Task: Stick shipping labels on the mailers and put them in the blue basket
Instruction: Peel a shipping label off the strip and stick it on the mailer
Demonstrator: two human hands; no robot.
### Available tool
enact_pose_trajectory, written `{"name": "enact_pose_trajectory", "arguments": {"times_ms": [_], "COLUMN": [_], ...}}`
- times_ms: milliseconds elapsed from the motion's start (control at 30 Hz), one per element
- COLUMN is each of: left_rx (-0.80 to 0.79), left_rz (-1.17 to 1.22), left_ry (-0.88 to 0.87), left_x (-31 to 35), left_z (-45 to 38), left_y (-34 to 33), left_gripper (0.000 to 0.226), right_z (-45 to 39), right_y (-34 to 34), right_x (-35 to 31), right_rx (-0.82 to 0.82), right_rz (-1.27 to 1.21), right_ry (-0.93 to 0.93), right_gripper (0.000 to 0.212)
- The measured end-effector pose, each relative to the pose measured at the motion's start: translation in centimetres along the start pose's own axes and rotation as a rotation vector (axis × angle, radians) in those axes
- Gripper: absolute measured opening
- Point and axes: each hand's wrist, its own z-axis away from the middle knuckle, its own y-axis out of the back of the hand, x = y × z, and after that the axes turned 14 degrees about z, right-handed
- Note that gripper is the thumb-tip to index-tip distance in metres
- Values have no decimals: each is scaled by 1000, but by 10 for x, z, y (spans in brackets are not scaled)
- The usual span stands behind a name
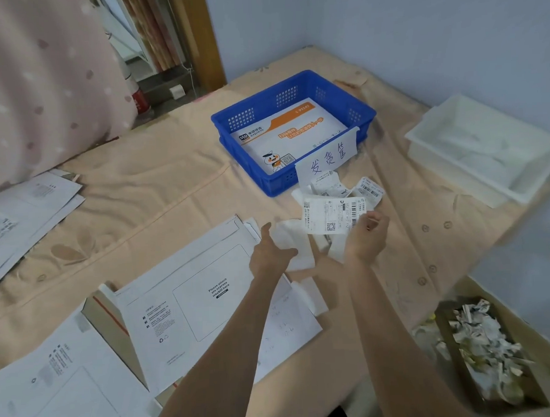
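Right hand [368, 235] fingers pinch a shipping label [332, 215] just in front of the blue basket [297, 179]; left hand [271, 255], nearer than the basket, fingers straight on white backing paper [293, 251].

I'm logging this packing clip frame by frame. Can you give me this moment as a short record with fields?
setting: bed with peach cover
right hand: pinches a shipping label
left hand: open, over white backing papers
mailer in front: blank, no label yet
blue basket: one mailer inside
loose labels: beside the basket
white tray: far right
scrap box: crumpled paper
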Motion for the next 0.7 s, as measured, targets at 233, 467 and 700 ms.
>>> {"name": "enact_pose_trajectory", "arguments": {"times_ms": [233,467,700], "left_rx": [20,27,109], "left_rz": [541,617,660], "left_ry": [-48,-3,45], "left_x": [20,17,11], "left_z": [-4,-11,-9], "left_y": [10,22,21], "left_gripper": [8,17,14], "right_z": [9,20,33], "right_y": [-6,-20,-22], "right_x": [1,4,9], "right_rx": [-153,-232,-236], "right_rz": [64,71,663], "right_ry": [55,115,621], "right_gripper": [15,10,60]}}
